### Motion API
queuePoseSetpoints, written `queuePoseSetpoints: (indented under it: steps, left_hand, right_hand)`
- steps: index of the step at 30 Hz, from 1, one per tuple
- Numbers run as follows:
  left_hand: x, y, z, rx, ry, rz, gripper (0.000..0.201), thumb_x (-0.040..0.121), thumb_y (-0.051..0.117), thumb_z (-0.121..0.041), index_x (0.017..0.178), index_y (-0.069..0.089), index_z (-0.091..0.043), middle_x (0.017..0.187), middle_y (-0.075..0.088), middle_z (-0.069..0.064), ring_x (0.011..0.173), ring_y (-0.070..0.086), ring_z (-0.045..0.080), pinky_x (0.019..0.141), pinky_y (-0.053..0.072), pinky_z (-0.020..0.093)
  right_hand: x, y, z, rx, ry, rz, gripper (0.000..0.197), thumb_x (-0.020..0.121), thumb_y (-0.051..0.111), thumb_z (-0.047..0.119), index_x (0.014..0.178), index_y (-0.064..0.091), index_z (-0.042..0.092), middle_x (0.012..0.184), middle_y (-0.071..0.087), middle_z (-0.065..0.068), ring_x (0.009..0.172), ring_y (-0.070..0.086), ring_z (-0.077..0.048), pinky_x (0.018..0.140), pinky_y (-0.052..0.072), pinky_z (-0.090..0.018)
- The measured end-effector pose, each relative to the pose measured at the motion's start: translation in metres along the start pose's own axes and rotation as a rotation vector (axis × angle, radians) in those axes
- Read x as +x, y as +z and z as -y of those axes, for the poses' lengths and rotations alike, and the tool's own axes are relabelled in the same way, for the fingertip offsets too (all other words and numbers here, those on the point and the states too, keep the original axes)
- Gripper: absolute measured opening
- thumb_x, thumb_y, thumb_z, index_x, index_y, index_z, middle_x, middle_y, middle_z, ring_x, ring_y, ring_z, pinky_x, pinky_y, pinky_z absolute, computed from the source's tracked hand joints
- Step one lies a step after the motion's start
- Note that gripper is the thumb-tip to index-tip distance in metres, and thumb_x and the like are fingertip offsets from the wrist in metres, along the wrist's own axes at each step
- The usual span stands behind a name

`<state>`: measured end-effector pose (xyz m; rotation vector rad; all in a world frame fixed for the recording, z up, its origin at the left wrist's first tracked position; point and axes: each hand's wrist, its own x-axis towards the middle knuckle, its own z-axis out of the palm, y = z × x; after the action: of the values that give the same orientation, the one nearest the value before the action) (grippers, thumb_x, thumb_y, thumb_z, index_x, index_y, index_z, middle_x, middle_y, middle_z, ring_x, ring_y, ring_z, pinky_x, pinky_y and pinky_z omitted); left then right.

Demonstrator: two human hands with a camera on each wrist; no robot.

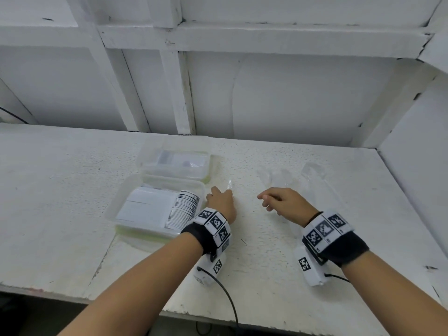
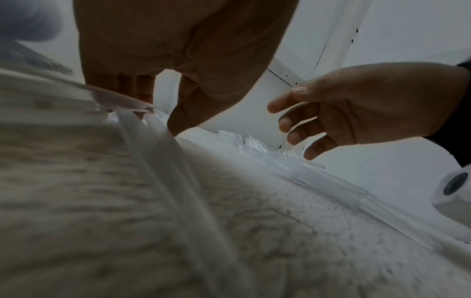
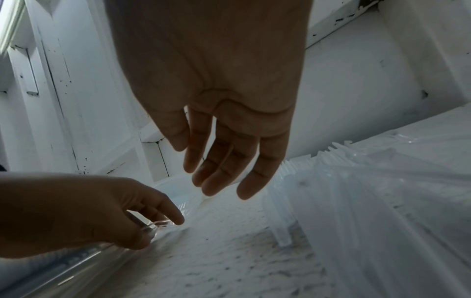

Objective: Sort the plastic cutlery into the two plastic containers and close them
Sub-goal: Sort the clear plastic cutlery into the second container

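the left hand (image 1: 221,201) is sitting just right of the near container (image 1: 155,209), its fingers curling round a clear piece of plastic cutlery (image 1: 229,184) whose tip is poking out beyond the knuckles. from the right wrist view the same hand (image 3: 84,213) is pinching the clear piece between thumb and forefinger, low over the white table (image 1: 254,251). the right hand (image 1: 284,202) is hovering apart from it, holding nothing, its fingers (image 3: 221,167) hanging loose and slightly spread. a heap of clear cutlery (image 1: 291,178) is lying beyond and to the right of those fingertips, close to them. the far container (image 1: 175,157) is standing beyond the left fingers, touching the near one; both are lying with their tops uncovered, and whether any cutlery is inside them i cannot tell. a black cable (image 1: 228,299) is trailing off the table edge below the left wrist.
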<state>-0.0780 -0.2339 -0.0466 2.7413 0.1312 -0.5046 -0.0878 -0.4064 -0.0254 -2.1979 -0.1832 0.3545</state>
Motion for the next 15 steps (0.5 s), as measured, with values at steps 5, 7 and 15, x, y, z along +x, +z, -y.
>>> queuePoseSetpoints:
  steps: [5,7,15]
  left_hand:
    - [-0.002,0.000,0.008,-0.031,0.038,-0.079,0.039,0.089,0.039,0.002,0.125,0.045,-0.013,0.128,0.037,0.013,0.112,0.043,0.029,0.085,0.039,0.032]
    - [-0.001,-0.001,0.008,-0.057,0.040,-0.089,0.037,0.089,0.039,0.002,0.124,0.044,-0.010,0.127,0.039,0.014,0.112,0.043,0.029,0.086,0.039,0.032]
    - [0.010,-0.011,0.001,-0.072,-0.001,-0.053,0.032,0.091,0.041,-0.002,0.122,0.048,-0.006,0.128,0.042,0.016,0.110,0.051,0.030,0.094,0.045,0.035]
  right_hand:
    - [0.000,0.003,-0.004,-0.011,0.006,-0.004,0.022,0.097,0.046,0.017,0.105,0.065,0.012,0.084,0.062,0.004,0.074,0.058,-0.005,0.056,0.040,-0.005]
    - [0.001,0.005,-0.004,-0.015,0.008,0.002,0.022,0.097,0.045,0.017,0.105,0.065,0.013,0.084,0.062,0.005,0.074,0.059,-0.006,0.059,0.039,-0.007]
    - [0.002,0.015,-0.001,0.000,-0.008,-0.006,0.020,0.096,0.047,0.017,0.101,0.066,0.015,0.080,0.062,0.007,0.074,0.060,-0.008,0.064,0.040,-0.013]
